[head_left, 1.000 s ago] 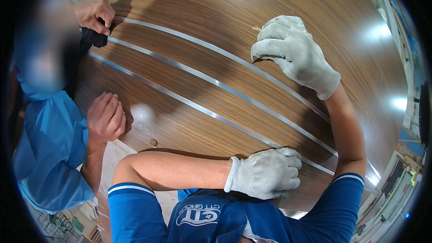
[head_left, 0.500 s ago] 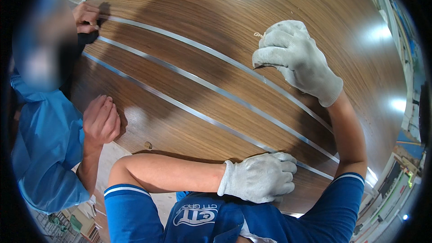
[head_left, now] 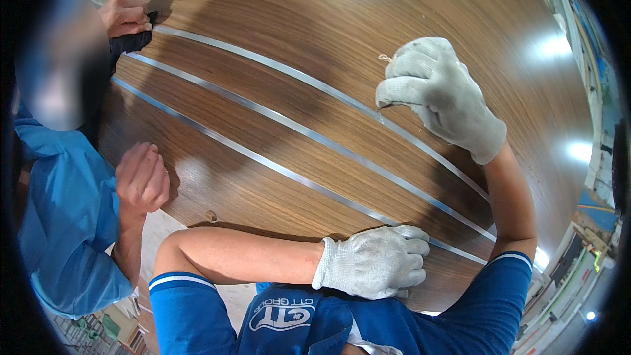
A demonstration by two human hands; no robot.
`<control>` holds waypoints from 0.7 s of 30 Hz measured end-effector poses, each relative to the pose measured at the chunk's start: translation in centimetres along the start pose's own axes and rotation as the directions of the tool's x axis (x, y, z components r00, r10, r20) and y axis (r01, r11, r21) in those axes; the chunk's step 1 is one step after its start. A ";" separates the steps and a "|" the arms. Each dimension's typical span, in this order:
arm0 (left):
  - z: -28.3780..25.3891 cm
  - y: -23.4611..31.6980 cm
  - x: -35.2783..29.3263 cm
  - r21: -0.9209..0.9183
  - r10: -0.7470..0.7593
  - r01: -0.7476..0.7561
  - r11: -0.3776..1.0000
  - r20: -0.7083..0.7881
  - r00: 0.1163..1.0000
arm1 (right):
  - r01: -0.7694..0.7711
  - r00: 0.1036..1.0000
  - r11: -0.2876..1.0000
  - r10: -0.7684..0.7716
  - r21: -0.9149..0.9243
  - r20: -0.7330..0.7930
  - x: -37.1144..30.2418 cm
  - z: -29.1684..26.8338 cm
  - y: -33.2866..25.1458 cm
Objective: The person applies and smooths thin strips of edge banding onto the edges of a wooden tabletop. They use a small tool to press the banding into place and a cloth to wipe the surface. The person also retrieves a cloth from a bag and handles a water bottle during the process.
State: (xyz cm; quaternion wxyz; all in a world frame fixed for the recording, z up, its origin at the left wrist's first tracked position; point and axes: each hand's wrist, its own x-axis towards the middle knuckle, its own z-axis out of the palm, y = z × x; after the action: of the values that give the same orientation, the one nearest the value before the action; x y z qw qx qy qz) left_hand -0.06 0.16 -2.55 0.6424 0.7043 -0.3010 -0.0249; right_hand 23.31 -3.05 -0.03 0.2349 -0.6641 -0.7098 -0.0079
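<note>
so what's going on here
A gloved right hand is curled by the uppermost strip of three silvery ones on a wood-grain panel; whether it grips anything is unclear. The same person's left hand lies over part of the lowest strip. At left, a co-worker's upper hand seems to hold something black by the strips' ends; their other hand is loosely curled near the panel's edge.

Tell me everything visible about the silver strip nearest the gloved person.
The long, narrow, shiny silver strip looks flat and possibly metallic, bluish toward its left end. It slants across the brown wood-grain panel beside two similar strips. The person's left hand, in a pale knitted glove, covers part; contact is unclear.
</note>
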 end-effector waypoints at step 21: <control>-0.2 0.0 -0.1 0.034 -0.001 0.000 0.999 0.029 1.000 | -0.151 0.983 0.978 0.132 0.147 0.130 -4.0 -3.3 0.0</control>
State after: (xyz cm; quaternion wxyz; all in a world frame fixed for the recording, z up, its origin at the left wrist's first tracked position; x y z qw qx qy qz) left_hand -0.05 0.33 -2.52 0.6261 0.7147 -0.3105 -0.0301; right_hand 24.36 -7.86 1.52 0.2431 -0.6919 -0.6718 0.1041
